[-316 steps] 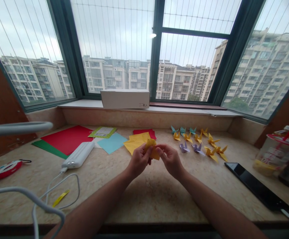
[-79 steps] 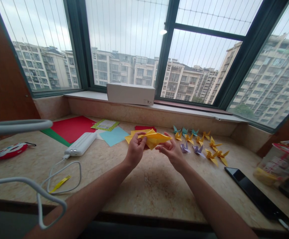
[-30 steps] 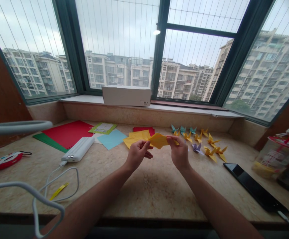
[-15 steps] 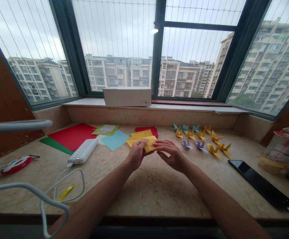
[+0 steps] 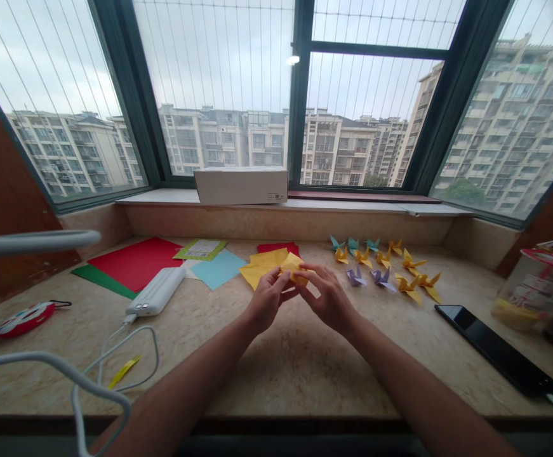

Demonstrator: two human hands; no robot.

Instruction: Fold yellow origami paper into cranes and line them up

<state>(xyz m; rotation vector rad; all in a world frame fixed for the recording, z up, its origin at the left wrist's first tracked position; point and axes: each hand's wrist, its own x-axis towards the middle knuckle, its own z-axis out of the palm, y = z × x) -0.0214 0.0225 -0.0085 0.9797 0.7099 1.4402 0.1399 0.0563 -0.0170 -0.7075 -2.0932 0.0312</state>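
A small folded piece of yellow origami paper [image 5: 293, 263] is held up between both hands in the middle of the head view. My left hand [image 5: 267, 297] pinches its left side with thumb and fingers. From the right, my right hand [image 5: 326, 294] has its fingertips closed on the other edge; the fingers cover part of the paper. Just behind the hands lie yellow sheets [image 5: 259, 265], with red sheets [image 5: 276, 247] beyond them. To the right stand several folded paper cranes in teal, yellow [image 5: 383, 257] and purple [image 5: 383, 279].
At left are a large red sheet [image 5: 136, 263], a blue sheet [image 5: 219, 269], a white power bank [image 5: 156, 292] with a looping cable and a red-and-white object [image 5: 26, 319]. A phone [image 5: 498, 349] and a plastic cup [image 5: 526, 289] stand right. A white box [image 5: 240, 186] rests on the sill.
My right hand has moved left and closed its fingers on the folded yellow paper. The paper has been turned and now sits slightly farther right, between both hands.
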